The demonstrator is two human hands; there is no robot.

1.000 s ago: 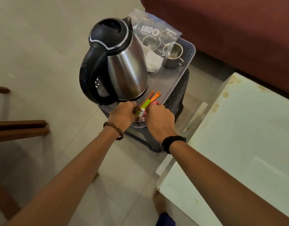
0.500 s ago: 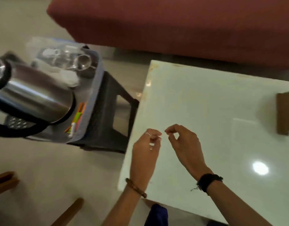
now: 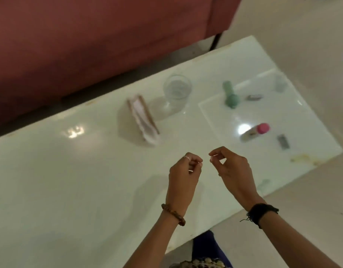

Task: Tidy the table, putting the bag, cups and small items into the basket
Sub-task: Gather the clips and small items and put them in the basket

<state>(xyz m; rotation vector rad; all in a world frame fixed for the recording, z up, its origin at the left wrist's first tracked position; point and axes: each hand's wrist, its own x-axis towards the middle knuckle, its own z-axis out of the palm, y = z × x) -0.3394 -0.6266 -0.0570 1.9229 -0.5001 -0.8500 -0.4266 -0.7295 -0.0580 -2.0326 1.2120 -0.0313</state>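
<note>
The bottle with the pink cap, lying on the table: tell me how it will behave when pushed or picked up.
The bottle with the pink cap lies on its side and looks round, so a nudge would probably roll it across the glossy table. It looks small and plastic, so likely light and not fragile.

A white glossy table [image 3: 70, 180] is seen; on it stand a napkin holder [image 3: 143, 120] and, just beside it, a glass [image 3: 176, 91]; a green bottle [image 3: 231, 95], a pink-capped bottle [image 3: 253, 132] and two small grey items [image 3: 283, 141] [image 3: 253, 97] are spread farther right
</note>
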